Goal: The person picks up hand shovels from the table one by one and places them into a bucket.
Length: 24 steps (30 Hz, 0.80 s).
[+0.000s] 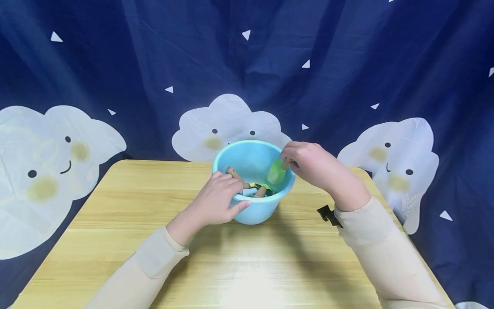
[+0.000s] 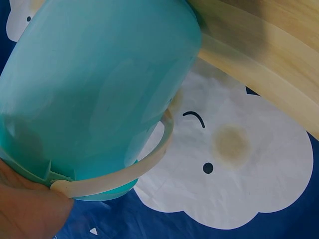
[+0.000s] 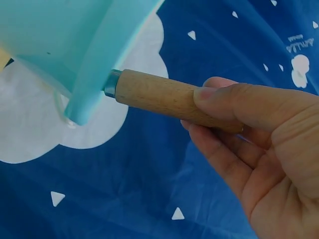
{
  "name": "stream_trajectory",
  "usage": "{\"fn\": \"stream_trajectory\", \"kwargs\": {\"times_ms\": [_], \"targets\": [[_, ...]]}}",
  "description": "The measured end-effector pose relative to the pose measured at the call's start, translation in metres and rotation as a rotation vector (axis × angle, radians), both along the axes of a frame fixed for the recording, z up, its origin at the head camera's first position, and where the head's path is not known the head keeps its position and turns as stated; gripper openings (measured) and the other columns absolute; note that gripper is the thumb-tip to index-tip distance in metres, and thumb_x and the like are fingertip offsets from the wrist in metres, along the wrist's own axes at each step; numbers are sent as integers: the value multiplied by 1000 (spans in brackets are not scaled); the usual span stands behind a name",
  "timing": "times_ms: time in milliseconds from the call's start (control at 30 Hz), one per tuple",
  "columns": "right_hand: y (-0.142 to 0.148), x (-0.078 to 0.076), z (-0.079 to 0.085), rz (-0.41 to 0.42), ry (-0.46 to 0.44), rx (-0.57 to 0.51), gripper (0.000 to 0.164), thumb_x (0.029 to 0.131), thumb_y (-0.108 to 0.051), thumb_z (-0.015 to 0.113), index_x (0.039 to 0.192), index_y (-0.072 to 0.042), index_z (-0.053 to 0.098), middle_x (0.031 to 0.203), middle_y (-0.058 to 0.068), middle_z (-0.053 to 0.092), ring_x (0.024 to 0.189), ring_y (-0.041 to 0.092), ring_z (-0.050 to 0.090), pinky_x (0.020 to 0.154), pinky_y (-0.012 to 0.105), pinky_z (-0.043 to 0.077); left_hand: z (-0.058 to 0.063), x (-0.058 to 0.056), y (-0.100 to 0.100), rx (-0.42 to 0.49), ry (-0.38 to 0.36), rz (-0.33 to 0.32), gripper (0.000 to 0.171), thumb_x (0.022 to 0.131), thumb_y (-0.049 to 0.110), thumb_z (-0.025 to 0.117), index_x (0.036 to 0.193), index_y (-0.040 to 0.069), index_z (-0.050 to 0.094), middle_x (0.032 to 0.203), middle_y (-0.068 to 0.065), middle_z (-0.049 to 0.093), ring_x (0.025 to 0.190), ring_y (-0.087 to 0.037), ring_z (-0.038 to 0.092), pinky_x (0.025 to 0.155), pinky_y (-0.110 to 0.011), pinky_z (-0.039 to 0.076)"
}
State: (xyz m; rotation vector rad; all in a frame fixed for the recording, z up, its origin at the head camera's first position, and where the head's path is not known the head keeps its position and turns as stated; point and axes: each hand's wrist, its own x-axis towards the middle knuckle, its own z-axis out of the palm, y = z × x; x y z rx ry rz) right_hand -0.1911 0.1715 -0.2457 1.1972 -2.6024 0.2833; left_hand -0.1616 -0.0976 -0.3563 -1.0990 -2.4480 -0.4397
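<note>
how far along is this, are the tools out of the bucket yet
Not far. Nothing lies out on the table, so no tool looks removed yet. In hand: the left hand grips the bucket at its rim, and the right hand pinches a wooden handle of a green-headed tool at the rim. Left: at least two more wooden-handled tools lie inside.

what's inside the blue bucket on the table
Inside the blue bucket: several wooden-handled tools and a green spatula, whose handle the right hand pinches. The left hand and the near wall hide the bottom.
</note>
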Motion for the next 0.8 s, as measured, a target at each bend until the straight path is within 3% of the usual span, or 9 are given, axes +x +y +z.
{"fn": "stream_trajectory", "kwargs": {"times_ms": [400,800], "targets": [[-9,-5,-20,18,24,32,22,83,15,64,84,-6,68,86,3,64,75,16,58,68,30,53,0,1,0,0,-7,3,36,93,49,59,84,15,55,90,5,65,89,-16,58,80,-37,38],[-16,-6,-36,66,41,55,24,84,16,64,83,-8,67,83,3,62,72,18,55,68,31,51,-1,1,0,-7,-25,8,40,94,50,57,102,12,68,98,4,68,96,-16,60,83,-39,39]]}}
